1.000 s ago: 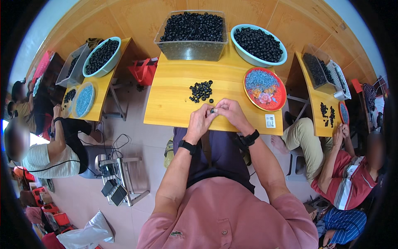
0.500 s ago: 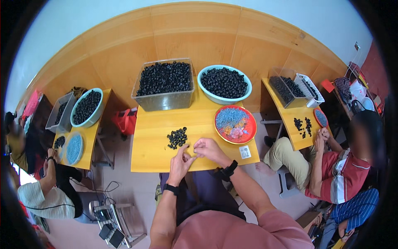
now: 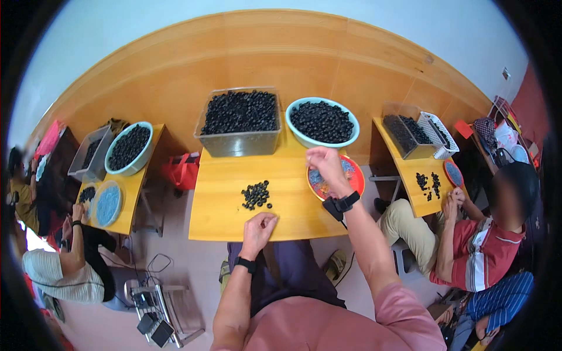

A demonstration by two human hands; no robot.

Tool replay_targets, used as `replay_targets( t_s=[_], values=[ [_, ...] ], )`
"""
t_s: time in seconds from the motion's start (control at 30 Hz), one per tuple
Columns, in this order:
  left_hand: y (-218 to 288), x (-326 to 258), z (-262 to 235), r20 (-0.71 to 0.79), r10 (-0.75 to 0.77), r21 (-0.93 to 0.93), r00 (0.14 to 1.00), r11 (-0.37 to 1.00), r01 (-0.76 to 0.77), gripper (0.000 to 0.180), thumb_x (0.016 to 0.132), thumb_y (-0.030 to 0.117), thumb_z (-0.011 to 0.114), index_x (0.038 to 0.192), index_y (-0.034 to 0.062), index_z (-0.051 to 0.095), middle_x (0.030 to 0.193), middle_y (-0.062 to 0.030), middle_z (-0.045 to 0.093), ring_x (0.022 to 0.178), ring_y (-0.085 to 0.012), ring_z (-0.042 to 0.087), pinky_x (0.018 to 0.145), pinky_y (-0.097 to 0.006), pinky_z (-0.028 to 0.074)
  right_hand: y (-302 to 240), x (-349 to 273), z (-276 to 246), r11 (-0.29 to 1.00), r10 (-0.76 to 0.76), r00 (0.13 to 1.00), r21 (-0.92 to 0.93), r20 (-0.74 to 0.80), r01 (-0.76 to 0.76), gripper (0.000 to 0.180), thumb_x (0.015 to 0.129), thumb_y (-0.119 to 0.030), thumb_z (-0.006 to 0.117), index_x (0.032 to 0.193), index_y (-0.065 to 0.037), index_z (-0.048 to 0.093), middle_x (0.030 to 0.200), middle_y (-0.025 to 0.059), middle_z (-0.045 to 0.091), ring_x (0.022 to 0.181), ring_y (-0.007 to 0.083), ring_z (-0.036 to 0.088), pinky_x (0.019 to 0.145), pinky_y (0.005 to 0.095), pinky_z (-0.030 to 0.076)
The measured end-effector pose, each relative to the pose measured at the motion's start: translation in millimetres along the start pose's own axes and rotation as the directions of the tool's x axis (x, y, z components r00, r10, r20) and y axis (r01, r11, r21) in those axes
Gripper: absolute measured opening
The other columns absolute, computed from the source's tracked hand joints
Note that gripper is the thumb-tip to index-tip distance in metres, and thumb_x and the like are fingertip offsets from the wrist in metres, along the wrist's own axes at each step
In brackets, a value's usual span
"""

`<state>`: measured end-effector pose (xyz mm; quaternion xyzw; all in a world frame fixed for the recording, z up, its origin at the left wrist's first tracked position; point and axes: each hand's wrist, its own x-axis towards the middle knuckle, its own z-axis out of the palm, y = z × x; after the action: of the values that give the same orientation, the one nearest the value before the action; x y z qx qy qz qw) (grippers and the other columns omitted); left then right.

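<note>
My left hand rests at the table's front edge, thumb and fingertips pinched together; anything between them is too small to make out. Close beyond it lies a loose pile of small black ring-shaped parts, one sitting slightly apart. My right hand is stretched forward over the far side of a red round tray, just short of a light-blue basin. Its fingers are curled together, and what they hold, if anything, is hidden. On the tray lie many small blue-grey pieces, partly covered by my hand and wrist.
A clear plastic bin of black parts stands at the back of the yellow table. Seated people work at side tables left and right. A red bag is left of my table; a metal-framed stool stands lower left.
My right hand has left my left hand and moved forward and right, over the tray. My left hand stays near the table edge. A single black part now lies beside the pile.
</note>
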<state>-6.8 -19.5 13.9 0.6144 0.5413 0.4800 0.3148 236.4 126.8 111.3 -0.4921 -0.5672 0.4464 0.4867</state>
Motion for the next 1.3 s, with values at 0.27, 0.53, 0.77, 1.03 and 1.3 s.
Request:
replay_targets(
  t_s=[0.27,0.53,0.77,1.03,1.3],
  values=[
    [-4.7,2.5,3.6,0.118,0.067,0.068,0.991,0.995,-0.075,0.032,0.089,0.021,0.072,0.070,-0.0028,0.060,0.065,-0.0141,0.058,0.057,-0.0273,0.057,0.057,-0.038,0.046,39.2,-44.0,70.8,0.841,-0.022,0.955,-0.511,0.297,0.179,0.017,0.083,-0.010,0.068,0.097,-0.001,0.074,0.083,0.0123,0.074,0.076,0.0209,0.072,0.070,0.0329,0.056],
    [-0.4,-0.7,-0.3,0.093,0.074,0.013,0.993,0.997,-0.076,0.028,0.089,0.017,0.069,0.072,-0.0033,0.058,0.066,-0.0141,0.058,0.059,-0.0252,0.058,0.058,-0.037,0.047,25.6,-62.1,100.9,0.638,0.021,0.918,-0.712,0.396,0.292,0.022,0.079,-0.017,0.072,0.095,-0.004,0.071,0.089,0.0151,0.071,0.090,0.0339,0.069,0.077,0.0461,0.053],
    [-2.7,7.8,6.3,-0.022,-0.074,-0.109,0.997,0.991,0.071,0.027,0.098,0.009,0.061,0.122,-0.0015,0.058,0.080,-0.0048,0.067,0.072,-0.0096,0.061,0.070,-0.027,0.052,40.4,-74.1,95.7,0.614,-0.140,0.901,-0.678,0.410,0.404,0.022,0.080,-0.016,0.069,0.100,-0.005,0.068,0.091,0.0144,0.069,0.088,0.0357,0.068,0.075,0.0475,0.053],
    [-12.0,13.6,3.4,0.042,-0.151,-0.237,0.988,0.959,0.157,0.025,0.092,0.007,0.072,0.115,-0.0027,0.067,0.079,-0.0041,0.068,0.070,-0.0077,0.060,0.067,-0.025,0.051,38.3,-113.3,96.3,0.590,-0.455,0.797,-0.535,0.398,0.604,0.020,0.084,-0.004,0.060,0.103,-0.004,0.065,0.094,0.0150,0.067,0.091,0.0359,0.065,0.077,0.0454,0.053],
    [-4.0,9.3,-0.1,0.105,-0.207,-0.225,0.973,0.948,0.226,0.020,0.092,0.003,0.071,0.110,-0.0055,0.069,0.086,-0.0007,0.067,0.075,-0.0067,0.059,0.069,-0.022,0.050,30.5,-124.2,77.2,0.721,-0.420,0.844,-0.441,0.334,0.534,0.021,0.086,-0.001,0.061,0.106,-0.001,0.064,0.096,0.0175,0.068,0.089,0.0380,0.066,0.078,0.0458,0.054]
  ],
)
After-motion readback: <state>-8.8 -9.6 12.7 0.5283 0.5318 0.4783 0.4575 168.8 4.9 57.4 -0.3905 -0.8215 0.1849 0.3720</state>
